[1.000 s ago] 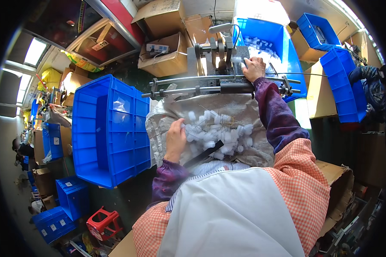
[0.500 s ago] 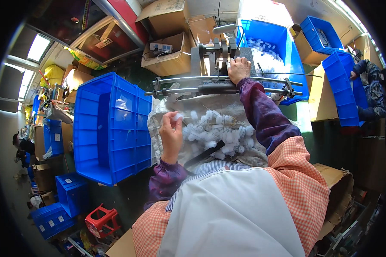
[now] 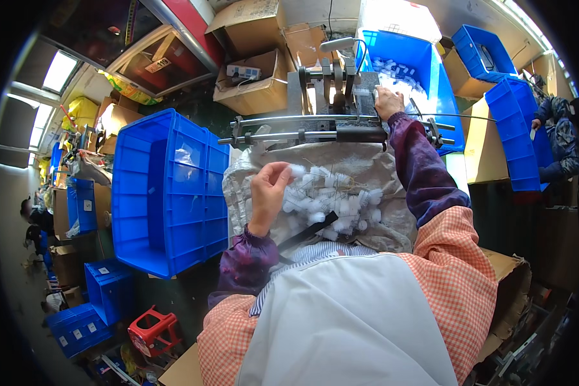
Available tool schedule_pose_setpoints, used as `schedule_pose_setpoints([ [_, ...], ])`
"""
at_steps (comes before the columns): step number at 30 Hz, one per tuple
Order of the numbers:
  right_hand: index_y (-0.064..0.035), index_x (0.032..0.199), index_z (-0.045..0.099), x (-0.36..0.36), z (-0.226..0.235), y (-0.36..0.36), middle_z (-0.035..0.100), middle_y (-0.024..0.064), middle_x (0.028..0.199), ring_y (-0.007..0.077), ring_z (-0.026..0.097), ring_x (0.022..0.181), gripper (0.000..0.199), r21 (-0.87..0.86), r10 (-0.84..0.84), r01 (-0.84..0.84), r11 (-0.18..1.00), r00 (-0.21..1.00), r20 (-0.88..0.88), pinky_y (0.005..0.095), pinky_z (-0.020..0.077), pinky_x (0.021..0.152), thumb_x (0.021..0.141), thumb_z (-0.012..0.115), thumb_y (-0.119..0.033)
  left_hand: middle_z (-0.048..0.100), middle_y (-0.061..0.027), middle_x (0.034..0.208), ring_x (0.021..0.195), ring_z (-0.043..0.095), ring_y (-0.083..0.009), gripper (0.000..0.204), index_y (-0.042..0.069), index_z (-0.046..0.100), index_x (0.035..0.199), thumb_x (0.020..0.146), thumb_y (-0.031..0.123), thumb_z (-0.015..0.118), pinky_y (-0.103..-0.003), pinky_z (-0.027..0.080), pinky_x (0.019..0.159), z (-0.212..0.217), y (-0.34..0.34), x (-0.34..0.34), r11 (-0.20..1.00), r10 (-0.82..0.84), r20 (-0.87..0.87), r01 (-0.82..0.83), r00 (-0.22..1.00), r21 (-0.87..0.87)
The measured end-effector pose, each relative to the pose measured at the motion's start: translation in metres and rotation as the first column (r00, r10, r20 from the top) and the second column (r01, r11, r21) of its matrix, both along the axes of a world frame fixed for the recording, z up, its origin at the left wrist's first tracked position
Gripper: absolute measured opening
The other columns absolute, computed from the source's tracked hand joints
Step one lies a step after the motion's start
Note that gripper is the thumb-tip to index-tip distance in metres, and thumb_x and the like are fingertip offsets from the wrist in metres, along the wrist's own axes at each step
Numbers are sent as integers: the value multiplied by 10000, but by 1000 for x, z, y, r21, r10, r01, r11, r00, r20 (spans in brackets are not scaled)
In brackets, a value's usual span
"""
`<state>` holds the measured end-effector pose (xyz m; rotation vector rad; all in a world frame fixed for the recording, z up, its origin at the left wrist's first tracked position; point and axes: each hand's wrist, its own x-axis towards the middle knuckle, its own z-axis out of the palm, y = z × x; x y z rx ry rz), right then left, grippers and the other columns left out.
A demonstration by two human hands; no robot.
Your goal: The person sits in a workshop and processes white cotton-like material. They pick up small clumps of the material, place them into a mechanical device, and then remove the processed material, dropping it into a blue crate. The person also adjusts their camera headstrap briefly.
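My left hand (image 3: pixel 269 194) is closed in a pinch, with a small white bristle brush (image 3: pixel 296 170) at its fingertips. Below and beside it, a heap of similar white brushes (image 3: pixel 328 202), some with thin wire stems, lies on a crumpled grey-white sheet (image 3: pixel 392 225). My right hand (image 3: pixel 390 103) reaches to the right end of a dark metal bench machine (image 3: pixel 333 87), its fingers curled down; what they hold is hidden. Close under that hand, a dark cylindrical sleeve (image 3: pixel 361 134) sits on the machine's front rod.
A large blue crate (image 3: pixel 190 193) stands on the left. Behind my right hand, a blue bin (image 3: pixel 441 83) contains white pieces. Cardboard boxes (image 3: pixel 251 93) stand behind the machine. At far right is another person's arm (image 3: pixel 552 116) beside a blue crate. A red stool (image 3: pixel 154 330) stands lower left.
My right hand has moved right along the machine, and the dark sleeve has slid right too. My left hand has shifted right over the heap with the brush at its fingertips.
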<state>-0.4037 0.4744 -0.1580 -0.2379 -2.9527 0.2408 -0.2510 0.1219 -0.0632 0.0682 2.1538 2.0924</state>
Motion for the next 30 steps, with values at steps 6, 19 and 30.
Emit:
schedule_pose_setpoints([
  [6, -119, 933, 597, -7, 38, 24, 638, 103, 901, 260, 644, 804, 184, 295, -95, 75, 952, 994, 54, 436, 405, 808, 794, 484, -159, 649, -68, 843, 757, 618, -108, 139, -33, 602, 941, 851, 71, 581, -225, 505, 683, 4, 18, -4, 998, -42, -18, 41, 999, -50],
  [19, 0, 1167, 513, 126, 94, -79, 612, 135, 1005, 181, 568, 929, 321, -797, 662, -451, 401, 745, -89, 281, 438, 810, 864, 541, -102, 644, -108, 923, 781, 631, -137, 242, -40, 577, 1004, 805, 79, 644, -240, 508, 681, -4, 69, -17, 994, -96, -125, 88, 988, -68],
  [30, -138, 965, 572, 8, 15, -32, 578, 50, 954, 250, 534, 958, 202, 34, 96, -91, 995, 979, -181, 401, 395, 798, 764, 564, -133, 621, -102, 886, 865, 580, -289, 213, 104, 644, 911, 760, 253, 627, -409, 442, 733, -85, 15, 12, 371, -409, 16, 182, 913, -911],
])
